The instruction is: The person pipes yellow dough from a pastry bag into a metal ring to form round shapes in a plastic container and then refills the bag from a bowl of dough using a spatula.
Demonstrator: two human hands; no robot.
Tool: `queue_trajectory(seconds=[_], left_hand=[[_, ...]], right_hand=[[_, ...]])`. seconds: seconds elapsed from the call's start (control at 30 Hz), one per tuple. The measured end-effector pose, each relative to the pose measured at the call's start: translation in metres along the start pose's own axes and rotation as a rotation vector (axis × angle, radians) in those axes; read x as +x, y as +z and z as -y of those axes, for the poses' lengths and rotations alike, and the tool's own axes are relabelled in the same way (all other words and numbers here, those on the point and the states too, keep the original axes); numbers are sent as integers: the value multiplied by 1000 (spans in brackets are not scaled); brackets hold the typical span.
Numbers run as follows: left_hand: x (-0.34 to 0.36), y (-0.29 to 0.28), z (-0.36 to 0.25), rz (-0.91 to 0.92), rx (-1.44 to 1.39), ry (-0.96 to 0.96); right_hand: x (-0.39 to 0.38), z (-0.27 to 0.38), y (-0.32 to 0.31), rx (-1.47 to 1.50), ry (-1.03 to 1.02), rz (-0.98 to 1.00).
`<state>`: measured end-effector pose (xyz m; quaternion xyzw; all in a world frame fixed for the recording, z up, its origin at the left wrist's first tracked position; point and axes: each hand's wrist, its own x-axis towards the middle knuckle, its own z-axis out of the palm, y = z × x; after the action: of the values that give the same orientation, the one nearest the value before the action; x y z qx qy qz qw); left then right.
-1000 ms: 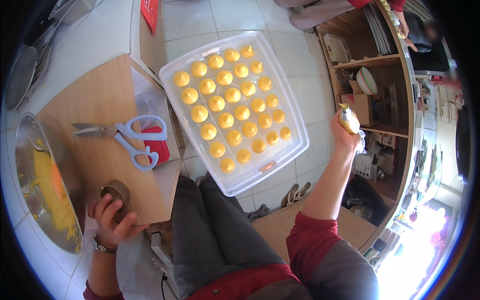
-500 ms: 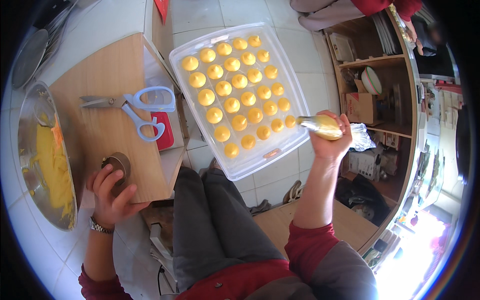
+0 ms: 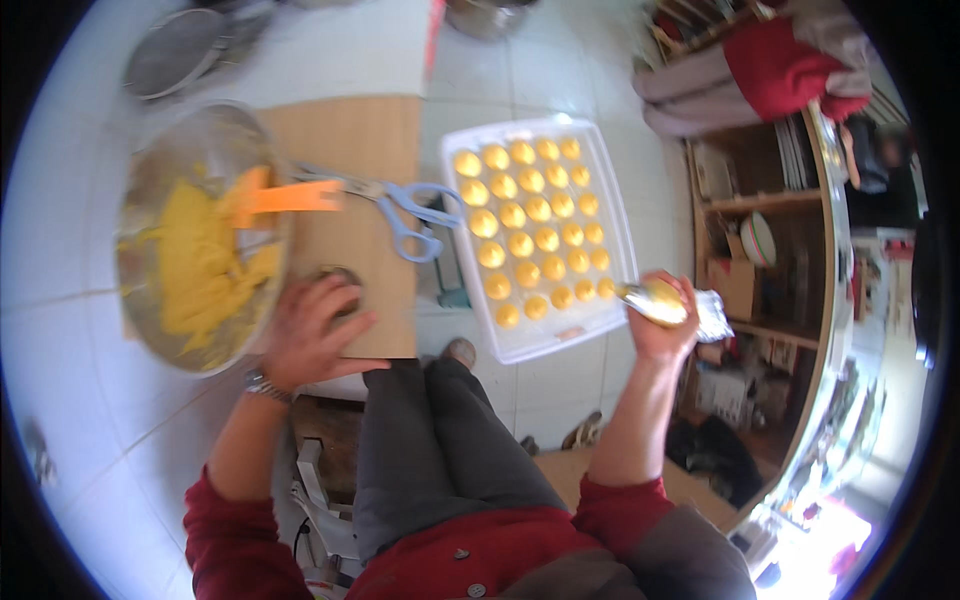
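My right hand [image 3: 655,338] is wrapped round a piping bag [image 3: 663,308] of yellow filling. Its metal tip points left, at the right side of a translucent plastic tray [image 3: 545,350]. Rows of yellow peaked mounds [image 3: 546,239] cover the tray, and the tip is by the last mound of a lower row. My left hand [image 3: 315,335] lies over a small round metal tin [image 3: 346,277] on the wooden board [image 3: 385,320], fingers apart and thumb stretched out. Left of it stands a steel bowl [image 3: 133,300] with yellow paste [image 3: 195,270] and an orange-handled scraper [image 3: 290,197].
Blue-handled scissors [image 3: 410,215] lie across the board's right edge. A round metal pan [image 3: 175,55] is at the far left. Wooden shelves [image 3: 765,210] with a box and dishes run along the right. Another person's red-sleeved top and light trousers [image 3: 690,95] show at the back right.
The whole view has shifted, so bowl, board and tray appear farther right, and the picture is blurred. My left hand now covers more of the tin. The piping bag stays at the tray's right side.
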<state>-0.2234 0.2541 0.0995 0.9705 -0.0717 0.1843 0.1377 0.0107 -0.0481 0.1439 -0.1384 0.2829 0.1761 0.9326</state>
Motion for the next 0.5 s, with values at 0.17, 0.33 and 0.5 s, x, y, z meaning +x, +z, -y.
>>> queue_trajectory(seconds=[0.17, 0.33, 0.5], left_hand=[[20, -6, -3, 48, -55, 62], [-8, -2, -17, -82, 122, 121], [-29, -33, -80, -476, -57, -133]], right_hand=[[-36, 44, 59, 101, 106, 259], [-64, -9, 110, 25, 297, 241], [-109, -116, 173, -336, 262, 216]])
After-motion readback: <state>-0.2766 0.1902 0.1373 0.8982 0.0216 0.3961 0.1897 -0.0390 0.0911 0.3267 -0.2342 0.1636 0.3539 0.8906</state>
